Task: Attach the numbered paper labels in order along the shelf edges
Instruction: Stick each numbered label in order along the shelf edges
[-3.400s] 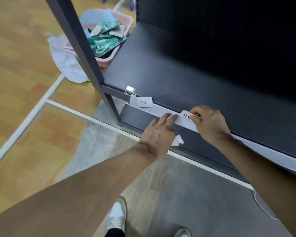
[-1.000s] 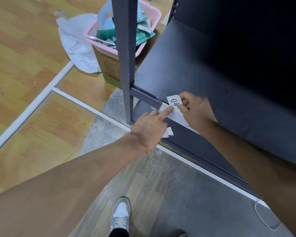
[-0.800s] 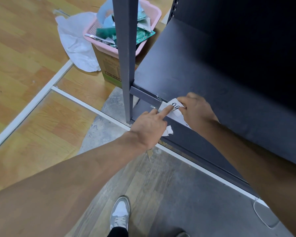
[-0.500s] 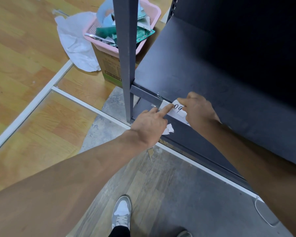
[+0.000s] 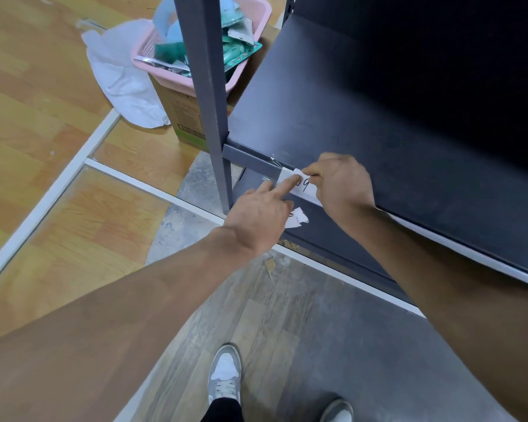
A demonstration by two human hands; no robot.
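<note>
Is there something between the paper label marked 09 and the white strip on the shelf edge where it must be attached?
Nothing visible. The label already lies against the white strip, with the left hand pressing it and the right hand holding its other end.

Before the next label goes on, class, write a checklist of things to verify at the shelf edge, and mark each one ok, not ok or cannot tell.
1. Label 09 lies on the white strip of the shelf edge: ok.
2. Left hand index finger presses the label's left end: ok.
3. Right hand steadies the label's right end: ok.
4. Label sits straight and fully stuck: cannot tell, its top left corner looks lifted.
5. Spare paper labels ready under the left hand: ok.
6. Number on the next label: cannot tell, it is mostly hidden.
</note>
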